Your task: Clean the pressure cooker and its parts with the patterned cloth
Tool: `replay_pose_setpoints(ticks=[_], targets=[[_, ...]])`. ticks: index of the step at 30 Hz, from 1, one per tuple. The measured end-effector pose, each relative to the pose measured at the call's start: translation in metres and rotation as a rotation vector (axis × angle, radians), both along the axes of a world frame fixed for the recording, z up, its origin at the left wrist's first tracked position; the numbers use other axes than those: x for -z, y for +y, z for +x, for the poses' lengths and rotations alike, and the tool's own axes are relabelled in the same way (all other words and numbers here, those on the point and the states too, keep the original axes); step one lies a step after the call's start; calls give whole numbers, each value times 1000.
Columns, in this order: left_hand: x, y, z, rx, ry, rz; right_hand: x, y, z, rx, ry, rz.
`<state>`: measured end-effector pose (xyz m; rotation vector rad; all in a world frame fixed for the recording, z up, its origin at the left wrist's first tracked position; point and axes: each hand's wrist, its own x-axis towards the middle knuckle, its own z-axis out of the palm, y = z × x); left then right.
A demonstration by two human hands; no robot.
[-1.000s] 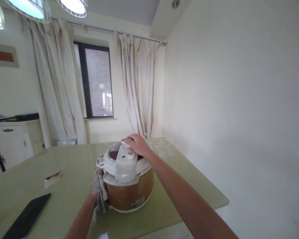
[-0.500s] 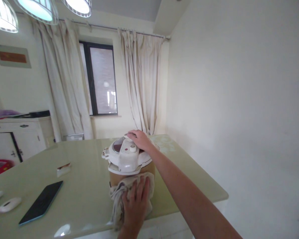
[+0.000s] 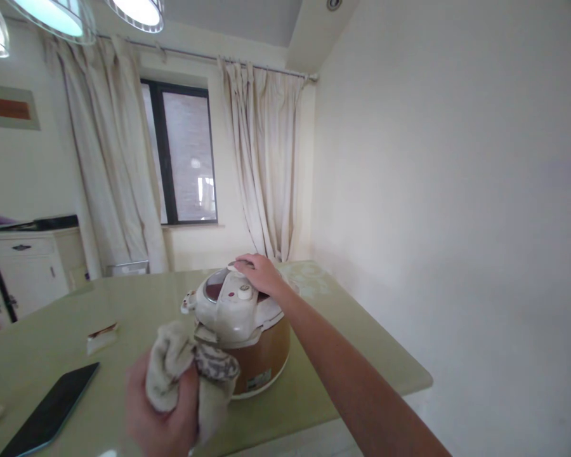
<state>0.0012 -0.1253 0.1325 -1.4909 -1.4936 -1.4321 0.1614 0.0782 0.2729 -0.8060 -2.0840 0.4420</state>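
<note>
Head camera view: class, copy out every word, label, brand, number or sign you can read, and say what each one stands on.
No text can be read in this view.
Label low on the brown side of the cooker: too small and blurred to read.
Knob on top of the cooker: any marks are too small to read.
Framed panel at the upper left: any writing is too blurred to read.

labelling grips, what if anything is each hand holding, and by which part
Left hand holds a cloth by its bunched folds; right hand is on the cooker lid, grip unclear.
</note>
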Motion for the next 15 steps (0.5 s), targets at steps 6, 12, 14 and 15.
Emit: replay_pose_setpoints(ticks=[6, 12, 14, 15], targets=[[-65, 35, 92, -147, 417, -160, 2, 7, 3, -89, 63, -122], [8, 48, 75, 65, 976, 0, 7, 15, 6, -121, 115, -151], [32, 48, 48, 192, 1094, -43, 8, 15, 6, -108, 110, -135], [43, 47, 34, 233, 1103, -89, 7, 14, 6, -101, 105, -124]])
